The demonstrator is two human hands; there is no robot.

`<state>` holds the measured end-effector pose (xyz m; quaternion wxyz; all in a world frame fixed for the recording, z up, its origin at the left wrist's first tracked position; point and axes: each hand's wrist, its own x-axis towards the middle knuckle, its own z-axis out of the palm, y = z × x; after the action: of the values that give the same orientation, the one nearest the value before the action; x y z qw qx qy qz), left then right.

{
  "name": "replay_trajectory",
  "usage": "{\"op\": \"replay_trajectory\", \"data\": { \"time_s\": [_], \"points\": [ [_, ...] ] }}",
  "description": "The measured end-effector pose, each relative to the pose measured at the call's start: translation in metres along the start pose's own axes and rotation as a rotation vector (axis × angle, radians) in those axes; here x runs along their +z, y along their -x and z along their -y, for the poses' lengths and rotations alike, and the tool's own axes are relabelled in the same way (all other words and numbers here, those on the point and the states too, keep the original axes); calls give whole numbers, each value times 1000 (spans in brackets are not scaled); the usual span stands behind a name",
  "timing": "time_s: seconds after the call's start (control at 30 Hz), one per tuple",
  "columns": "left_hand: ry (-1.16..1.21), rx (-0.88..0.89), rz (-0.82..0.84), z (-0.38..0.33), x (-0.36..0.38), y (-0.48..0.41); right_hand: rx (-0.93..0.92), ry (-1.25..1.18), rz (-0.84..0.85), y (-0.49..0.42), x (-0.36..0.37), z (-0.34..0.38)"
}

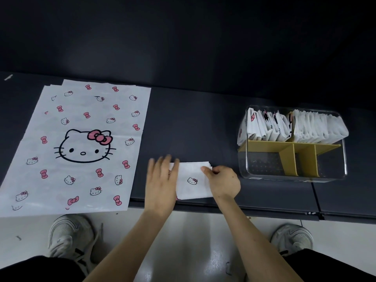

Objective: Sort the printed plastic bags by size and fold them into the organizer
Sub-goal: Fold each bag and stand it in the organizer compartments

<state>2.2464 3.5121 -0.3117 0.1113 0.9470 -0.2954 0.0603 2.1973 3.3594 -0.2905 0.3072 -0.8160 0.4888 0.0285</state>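
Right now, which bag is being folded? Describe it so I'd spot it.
On the dark table, look between the flat stack of big printed bags at left and the clear organizer at right. Near the front edge, the left hand and right hand hold a folded bag: the only folded one lying on the table, showing one cat face.

- Dim light is falling; the dark table (pixel 203 129) is fading to near black beyond the hands.
- The left hand (pixel 161 186) is blurring at its fingertips; the right hand (pixel 222 183) is reading sharp.
- The folded bag (pixel 193 180) between them is showing bright white.
- Glare is shining off the floor (pixel 195 241) below the hands.
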Motion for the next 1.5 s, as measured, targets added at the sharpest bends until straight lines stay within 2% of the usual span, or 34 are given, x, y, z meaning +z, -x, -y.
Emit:
{"op": "replay_trajectory", "data": {
  "time_s": [0.03,0.07,0.13,0.2,0.23,0.3,0.33,0.37,0.43,0.5,0.63,0.77,0.87,0.9,1.0,1.07,1.2,1.27,1.33,1.4,1.5],
  "points": [
    [23,77,23,-1,3,2,-4,4,-7,1,0,0],
    [49,83,70,-1,5,3,-9,9,-14,1,0,0],
    [92,20,231,-1,7,6,-22,29,-6,1,0,-1],
    [78,19,243,1,12,8,-38,26,-9,1,0,-1],
    [67,25,239,1,13,9,-73,43,-61,3,0,0],
    [76,41,240,1,15,10,-323,171,-328,7,6,-1],
    [73,41,231,1,15,9,-470,251,-404,11,11,0],
    [73,40,236,1,15,9,-596,318,-392,15,18,1],
    [77,45,237,2,17,10,-773,438,-214,21,33,-3],
    [70,41,246,2,16,10,-810,483,-65,22,39,-9],
    [52,58,234,3,18,9,-779,571,69,9,29,-25],
    [22,55,253,2,17,9,-707,572,27,0,11,-41],
    [8,77,266,3,17,8,-726,477,-50,-4,0,-18],
    [0,102,274,5,17,7,-723,454,-12,-5,-5,-6],
    [-22,254,286,15,16,1,-659,462,238,-15,-17,16],
    [-26,392,288,24,16,-8,-570,490,339,-15,-23,17],
    [-57,665,283,39,13,-28,-514,548,340,3,-28,5],
    [-62,733,218,37,9,-34,-510,519,296,15,-26,-3],
    [78,679,122,31,3,-27,-415,373,311,27,-24,-10],
    [379,486,60,28,-2,-3,-186,-2,384,33,-23,-16],
    [731,213,151,27,-7,36,172,-528,462,42,-26,-22]
  ]
}}
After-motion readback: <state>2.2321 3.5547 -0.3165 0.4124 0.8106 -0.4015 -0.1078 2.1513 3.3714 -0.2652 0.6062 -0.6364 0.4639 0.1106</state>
